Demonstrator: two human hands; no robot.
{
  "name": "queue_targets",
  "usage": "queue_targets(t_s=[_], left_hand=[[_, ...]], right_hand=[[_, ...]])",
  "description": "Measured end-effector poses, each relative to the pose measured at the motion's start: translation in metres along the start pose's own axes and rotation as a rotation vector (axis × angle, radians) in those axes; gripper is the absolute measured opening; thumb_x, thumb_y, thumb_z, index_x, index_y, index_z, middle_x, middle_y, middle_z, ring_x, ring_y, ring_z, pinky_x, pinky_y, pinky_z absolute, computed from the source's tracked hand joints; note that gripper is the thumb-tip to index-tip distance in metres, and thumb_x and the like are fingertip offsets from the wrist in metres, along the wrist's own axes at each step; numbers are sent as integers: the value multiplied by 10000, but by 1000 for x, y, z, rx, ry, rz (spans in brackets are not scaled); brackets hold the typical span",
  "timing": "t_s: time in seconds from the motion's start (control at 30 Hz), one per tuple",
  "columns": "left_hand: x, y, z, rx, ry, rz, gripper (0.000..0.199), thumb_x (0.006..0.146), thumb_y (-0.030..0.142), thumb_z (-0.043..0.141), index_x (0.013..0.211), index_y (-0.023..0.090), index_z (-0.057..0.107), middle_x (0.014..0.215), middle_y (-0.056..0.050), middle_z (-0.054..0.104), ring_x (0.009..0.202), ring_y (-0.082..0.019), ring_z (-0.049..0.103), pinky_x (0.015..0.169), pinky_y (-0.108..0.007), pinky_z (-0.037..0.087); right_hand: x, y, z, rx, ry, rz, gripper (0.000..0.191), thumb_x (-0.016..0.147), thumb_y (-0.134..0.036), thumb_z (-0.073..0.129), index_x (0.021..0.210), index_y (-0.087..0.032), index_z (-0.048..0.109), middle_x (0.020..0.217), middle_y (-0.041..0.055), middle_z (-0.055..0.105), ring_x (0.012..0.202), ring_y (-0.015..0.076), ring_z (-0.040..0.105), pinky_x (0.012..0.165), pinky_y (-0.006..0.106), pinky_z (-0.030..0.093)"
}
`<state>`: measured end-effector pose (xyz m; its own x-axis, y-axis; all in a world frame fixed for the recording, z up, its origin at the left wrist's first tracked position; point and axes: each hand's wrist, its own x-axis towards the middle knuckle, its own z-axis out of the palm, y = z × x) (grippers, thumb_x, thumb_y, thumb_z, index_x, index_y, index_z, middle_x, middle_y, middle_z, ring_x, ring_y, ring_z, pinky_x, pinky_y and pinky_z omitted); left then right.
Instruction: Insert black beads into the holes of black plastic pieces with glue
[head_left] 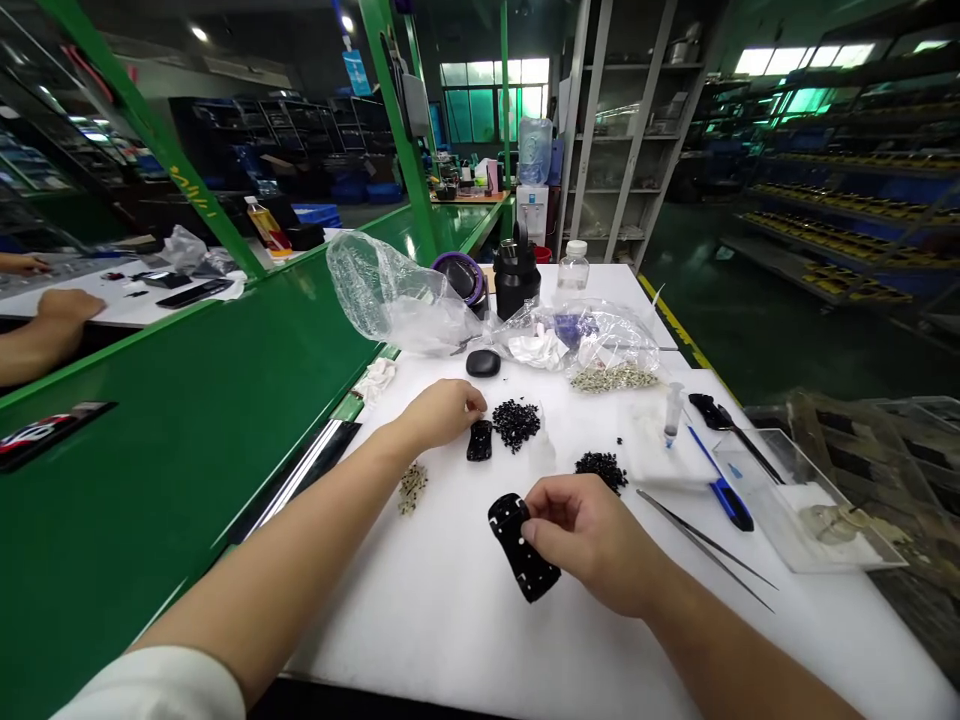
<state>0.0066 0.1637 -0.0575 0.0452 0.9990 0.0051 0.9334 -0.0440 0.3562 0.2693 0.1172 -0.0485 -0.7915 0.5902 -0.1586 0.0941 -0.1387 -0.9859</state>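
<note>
Black, waisted, white-dotted piece (pixel 521 552) slants lengthwise from far left to near right, pinched in our right hand (pixel 589 535) over the white desk (pixel 420 610), our left hand (pixel 444 412) farther off, its grip unclear.

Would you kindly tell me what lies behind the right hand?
Beyond the right hand is a pile of small black pieces on the white table. The hand overlaps its near edge; anything directly behind the hand is hidden.

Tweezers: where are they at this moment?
In the head view, the tweezers lie on the white tabletop, right of centre, between the person's right hand and the blue-and-black tool.
</note>
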Motion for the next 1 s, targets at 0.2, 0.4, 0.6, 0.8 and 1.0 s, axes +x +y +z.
queue_targets(t_s=[0.2,0.4,0.6,0.8,1.0], left_hand=[[1,8,-6,-100,68,2,158,809,296,591,738,176,664,846,-67,667,879,-224,571,799,-328,407],[-68,43,-30,-425,86,-120,300,905,454,491,912,194,641,851,-46,681,700,-159,579,594,-254,426],[-140,87,-5,-1566,227,-363,171,689,223,819,820,219,708,771,0,712,629,-67,594,620,-154,470],[-149,94,16,-1914,228,-402,135,672,184,836,771,202,747,702,-8,702,577,-35,589,648,-135,501],[-149,90,18,-1899,234,-466,164,644,189,855,779,180,763,716,-31,714,618,-49,613,646,-126,506]], right_hand=[[1,-1,0,-19,55,-9,132,829,-240,556,730,-155,571,652,-4,534,601,117,479,555,251,383],[2,-1,-1,-43,168,-8,146,813,-254,582,705,-156,566,624,-14,508,584,107,436,538,244,356],[-4,1,7,5,148,-32,147,822,-293,603,756,-162,602,650,-4,531,603,118,455,551,252,383],[-8,2,11,9,88,-30,149,839,-295,607,797,-155,628,691,19,587,635,135,507,583,271,438],[-8,4,11,46,81,-35,133,842,-280,619,801,-155,634,692,12,592,629,123,510,568,252,439]])
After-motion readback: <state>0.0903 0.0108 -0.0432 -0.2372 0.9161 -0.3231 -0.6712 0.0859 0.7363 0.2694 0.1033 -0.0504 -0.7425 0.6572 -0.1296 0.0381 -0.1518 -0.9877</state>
